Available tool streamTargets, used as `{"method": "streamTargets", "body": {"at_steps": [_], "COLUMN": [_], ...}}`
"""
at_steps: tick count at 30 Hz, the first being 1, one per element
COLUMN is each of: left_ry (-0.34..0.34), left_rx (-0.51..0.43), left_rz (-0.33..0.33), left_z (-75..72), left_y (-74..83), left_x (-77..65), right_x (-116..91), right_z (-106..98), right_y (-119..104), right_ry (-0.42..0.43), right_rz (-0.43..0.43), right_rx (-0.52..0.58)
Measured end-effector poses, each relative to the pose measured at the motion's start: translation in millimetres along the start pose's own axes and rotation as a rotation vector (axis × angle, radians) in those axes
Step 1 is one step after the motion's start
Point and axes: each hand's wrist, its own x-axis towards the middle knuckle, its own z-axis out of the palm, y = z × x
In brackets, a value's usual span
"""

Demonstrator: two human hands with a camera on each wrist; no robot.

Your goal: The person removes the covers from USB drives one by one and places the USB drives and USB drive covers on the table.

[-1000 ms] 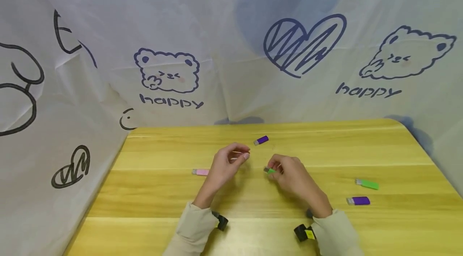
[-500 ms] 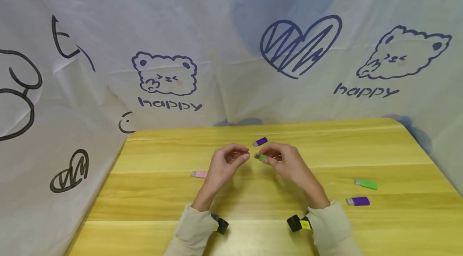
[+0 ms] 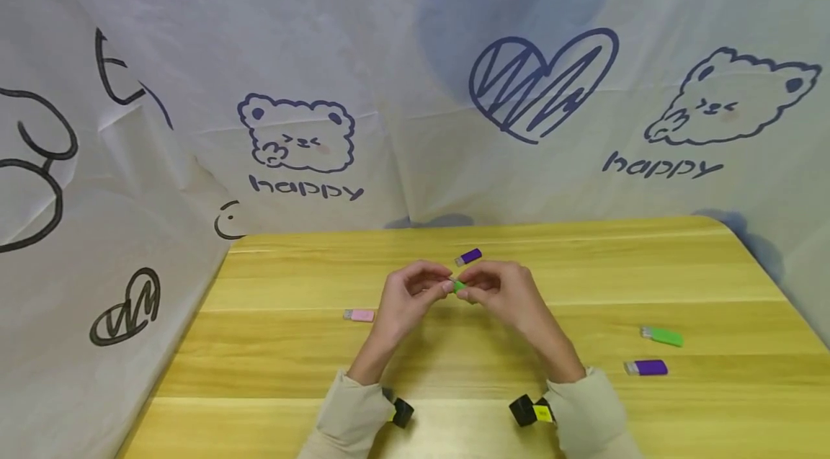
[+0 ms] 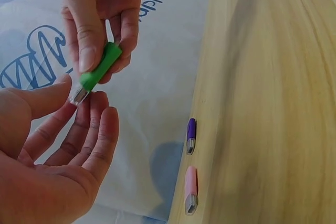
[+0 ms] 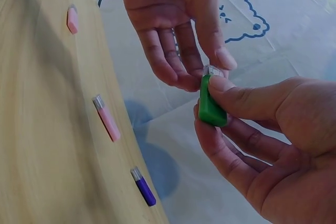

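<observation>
Both hands meet above the table in the head view, at a green USB stick (image 3: 459, 286). My right hand (image 3: 512, 297) pinches its green body between thumb and fingers, clearly visible in the right wrist view. My left hand (image 3: 405, 304) pinches a small clear cap (image 5: 212, 70) at the stick's metal plug end. In the left wrist view the metal plug (image 4: 80, 96) shows through the clear plastic, beside the left thumb tip. How far the cap sits over the plug I cannot tell. The left hand's other fingers are spread loosely.
On the wooden table (image 3: 454, 408), a purple USB stick (image 3: 470, 256) lies behind the hands. A pink one (image 3: 359, 315) is at left; another green stick (image 3: 663, 336) and purple stick (image 3: 647, 367) lie right. The right wrist view shows two pink sticks (image 5: 107, 121). Printed cloth (image 3: 402, 84) hangs behind.
My right hand has moved left and slightly up with the green USB stick, bringing its plug end to the left hand's fingertips. The left hand has hardly moved.
</observation>
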Motion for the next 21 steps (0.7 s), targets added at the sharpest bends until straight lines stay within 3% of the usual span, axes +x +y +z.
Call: {"method": "streamTargets", "body": {"at_steps": [5, 21], "left_ry": [0.018, 0.062], "left_rx": [0.009, 0.094], "left_rz": [-0.011, -0.014], "left_z": [2.0, 0.9], "left_y": [18.5, 25.0], "left_x": [-3.7, -5.8], "right_x": [0.0, 0.3], "right_z": [5.3, 10.8], "right_y": [-1.2, 0.9], "right_ry": [-0.001, 0.004], "right_rz": [0.015, 0.029], "right_rx": [-0.006, 0.004]}}
